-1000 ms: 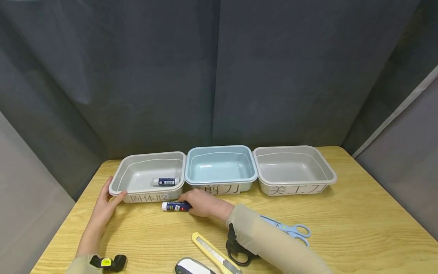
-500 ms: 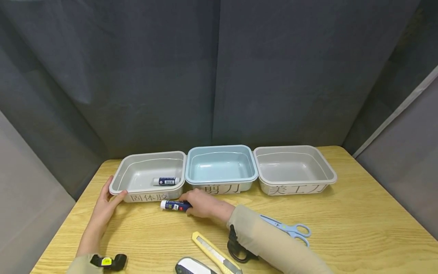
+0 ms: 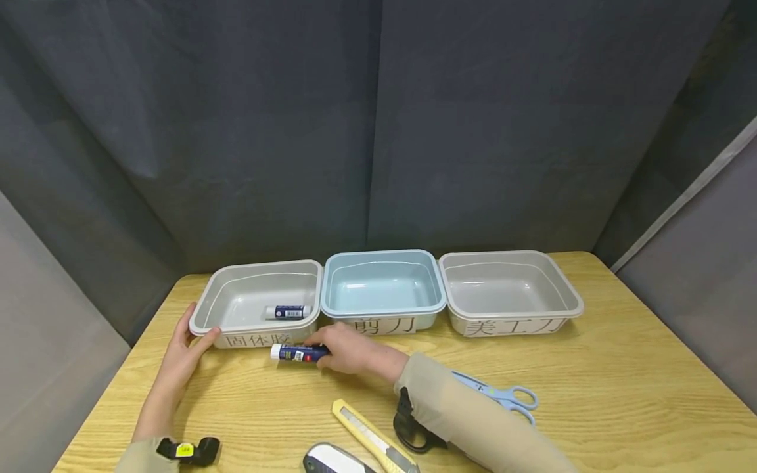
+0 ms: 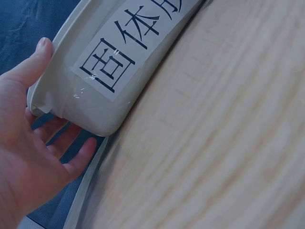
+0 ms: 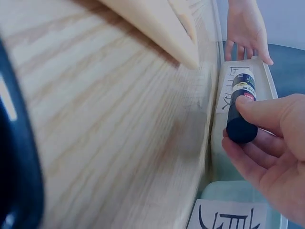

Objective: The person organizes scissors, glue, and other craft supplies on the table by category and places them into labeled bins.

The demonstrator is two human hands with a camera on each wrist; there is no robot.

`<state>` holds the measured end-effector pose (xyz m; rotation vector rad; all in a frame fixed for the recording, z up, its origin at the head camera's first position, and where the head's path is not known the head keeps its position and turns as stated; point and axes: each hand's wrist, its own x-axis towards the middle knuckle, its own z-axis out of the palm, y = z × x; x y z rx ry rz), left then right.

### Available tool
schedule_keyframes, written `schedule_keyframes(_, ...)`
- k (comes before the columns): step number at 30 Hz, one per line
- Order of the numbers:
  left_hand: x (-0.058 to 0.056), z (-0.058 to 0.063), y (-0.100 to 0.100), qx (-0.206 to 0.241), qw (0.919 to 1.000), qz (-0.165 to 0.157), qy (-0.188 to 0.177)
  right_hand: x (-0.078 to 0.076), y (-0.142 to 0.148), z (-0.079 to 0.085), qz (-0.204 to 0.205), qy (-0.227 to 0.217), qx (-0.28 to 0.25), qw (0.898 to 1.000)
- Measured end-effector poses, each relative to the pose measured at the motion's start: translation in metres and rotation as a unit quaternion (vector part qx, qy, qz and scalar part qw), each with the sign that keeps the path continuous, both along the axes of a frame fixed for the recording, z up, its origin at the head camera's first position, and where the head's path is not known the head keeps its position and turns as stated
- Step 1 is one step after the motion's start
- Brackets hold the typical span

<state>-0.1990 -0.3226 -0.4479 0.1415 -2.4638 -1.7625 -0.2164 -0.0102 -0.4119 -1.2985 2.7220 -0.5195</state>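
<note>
**Wooden bench [image 3: 621,374] under a dark curtain [image 3: 485,131]: right hand [image 3: 347,349] holds a glue stick [image 3: 298,353] before the left grey bin [image 3: 236,299]**

The curtain fills the upper part of the head view, and the pale wood bench spreads across the lower part. Three bins stand side by side across the middle: the left grey bin, a blue bin [image 3: 378,282] at centre and a right grey bin [image 3: 503,286]. Each has a white paper label with dark characters on its front.

The right hand is just left of centre, its thumb and fingers pinching the dark end of the glue stick. The stick lies crosswise in front of the left grey bin, white cap toward the left of the frame, covering a bit of that bin's label. Whether it touches the bench is hard to tell.

At the left of the frame, the left hand [image 3: 180,358] has its fingers spread wide about the near-left corner of the left grey bin, thumb against the front rim. A second glue stick [image 3: 288,312] lies inside this bin, near the front right.

At bottom centre, a yellow cutter [image 3: 372,433] lies slanted beside a white-and-dark tool [image 3: 337,458], cut off by the lower edge. Blue scissors [image 3: 497,394] lie at lower right, partly behind the right sleeve [image 3: 473,414].
</note>
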Motion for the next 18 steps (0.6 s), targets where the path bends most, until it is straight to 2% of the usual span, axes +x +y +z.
schedule_keyframes(12,-0.0040,0.0002,0.0002,-0.002,1.0000,-0.001,-0.001,-0.0006,0.0032,0.0057,-0.008,-0.013,-0.026,1.000)
schedule_keyframes(18,-0.0015,-0.0007,-0.0017,-0.002,1.0000,-0.001,-0.007,0.0026,0.0031,0.0092,-0.004,-0.012,-0.035,0.999)
